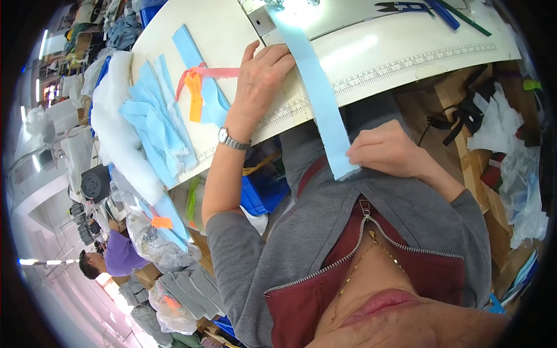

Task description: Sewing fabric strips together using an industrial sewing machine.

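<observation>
A long light-blue fabric strip (318,87) runs from the lit sewing machine area (299,8) over the table edge toward my body. My right hand (386,149) pinches its near end, in front of my chest. My left hand (264,75) rests palm down on the white table, fingers extended against the strip's left edge; the fingertips are partly hidden. More blue fabric pieces (151,110) lie in a loose pile to the left. Beside them, another blue strip (188,49) lies with a pink ribbon (223,72) and an orange tag (195,98).
A ruler tape (406,65) follows the table's front edge. Black thread snips (400,7) and a blue-handled tool (445,16) lie at the far right. White padding (113,98) hangs at the table's left. A blue bin (261,194) sits below; a person in purple (122,253) is farther off.
</observation>
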Available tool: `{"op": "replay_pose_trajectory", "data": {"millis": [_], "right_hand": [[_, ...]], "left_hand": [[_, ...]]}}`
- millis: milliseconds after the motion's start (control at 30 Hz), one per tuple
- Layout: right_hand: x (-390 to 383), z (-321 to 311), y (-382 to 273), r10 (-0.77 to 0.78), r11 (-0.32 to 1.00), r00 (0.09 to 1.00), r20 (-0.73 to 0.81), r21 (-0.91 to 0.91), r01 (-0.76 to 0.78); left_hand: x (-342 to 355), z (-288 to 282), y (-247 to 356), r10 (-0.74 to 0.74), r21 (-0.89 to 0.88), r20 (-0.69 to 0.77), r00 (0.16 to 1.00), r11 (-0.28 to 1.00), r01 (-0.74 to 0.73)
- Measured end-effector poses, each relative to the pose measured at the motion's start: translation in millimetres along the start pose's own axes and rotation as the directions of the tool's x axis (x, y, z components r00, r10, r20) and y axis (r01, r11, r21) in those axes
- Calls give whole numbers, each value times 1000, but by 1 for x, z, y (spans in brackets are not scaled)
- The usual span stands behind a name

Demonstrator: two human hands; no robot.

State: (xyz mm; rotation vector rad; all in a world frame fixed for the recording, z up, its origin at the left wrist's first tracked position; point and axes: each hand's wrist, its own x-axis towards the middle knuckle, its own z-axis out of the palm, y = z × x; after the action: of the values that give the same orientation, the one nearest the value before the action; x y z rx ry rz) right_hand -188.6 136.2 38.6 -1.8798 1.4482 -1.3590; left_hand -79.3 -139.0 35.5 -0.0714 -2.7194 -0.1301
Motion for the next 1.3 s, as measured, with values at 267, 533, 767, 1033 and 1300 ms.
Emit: {"op": "replay_pose_trajectory", "data": {"millis": [267,533,767,1033,1300], "right_hand": [[2,15,7,-42,990,997,65,-135,50],[5,15,-3,-134,949,987,90,-275,154],[8,16,-6,-154,952,985,71,-258,168],[3,17,-8,-146,980,985,-95,-149,130],[0,19,-7,-136,985,983,-121,-122,121]], "left_hand": [[-9,-2,14,-156,-85,-123,980,986,146],[-31,-11,37,-41,-75,-50,998,996,38],[-30,-7,33,-41,-171,-83,996,985,26],[-32,-18,44,-50,-146,54,997,988,57],[-35,-18,37,-31,-231,21,999,972,35]]}}
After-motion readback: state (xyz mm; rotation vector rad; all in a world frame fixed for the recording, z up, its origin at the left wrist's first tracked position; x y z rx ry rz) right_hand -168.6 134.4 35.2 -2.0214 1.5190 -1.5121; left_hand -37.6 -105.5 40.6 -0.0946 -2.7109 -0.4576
